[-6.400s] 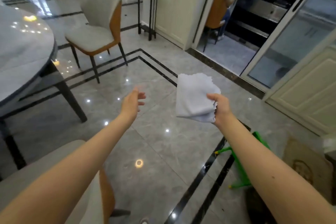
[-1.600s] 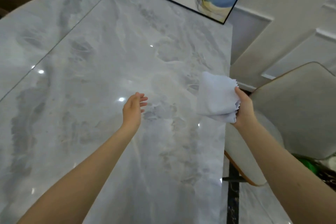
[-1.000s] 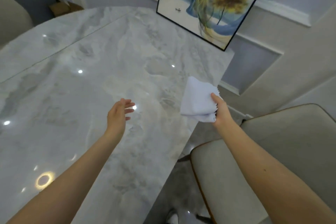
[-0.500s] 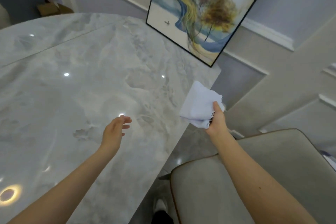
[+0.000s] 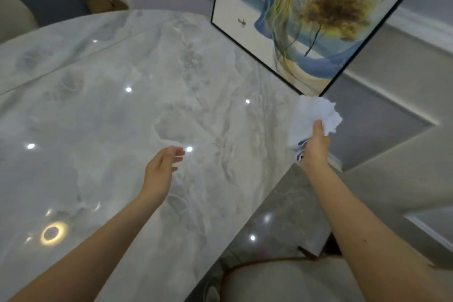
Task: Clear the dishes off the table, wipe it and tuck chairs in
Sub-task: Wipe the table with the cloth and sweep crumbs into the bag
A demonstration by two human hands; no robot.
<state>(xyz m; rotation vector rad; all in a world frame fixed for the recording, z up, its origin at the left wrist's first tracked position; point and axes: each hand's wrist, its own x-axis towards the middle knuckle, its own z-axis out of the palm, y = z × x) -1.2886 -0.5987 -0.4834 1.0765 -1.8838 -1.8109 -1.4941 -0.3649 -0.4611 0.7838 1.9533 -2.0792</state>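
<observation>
I see my right hand point(image 5: 317, 146) pinching a crumpled white cloth point(image 5: 312, 119), thumb over the top, held in the air above the far right corner of the marble table point(image 5: 117, 115). My left hand point(image 5: 160, 171) hovers over the tabletop with fingers loose, holding nothing. A cushioned chair point(image 5: 282, 279) sits near right; a framed painting point(image 5: 301, 14) leans at the far edge.

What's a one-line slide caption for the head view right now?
Right hand grips a white cloth over the marble table's corner; left hand open above the tabletop.
</observation>
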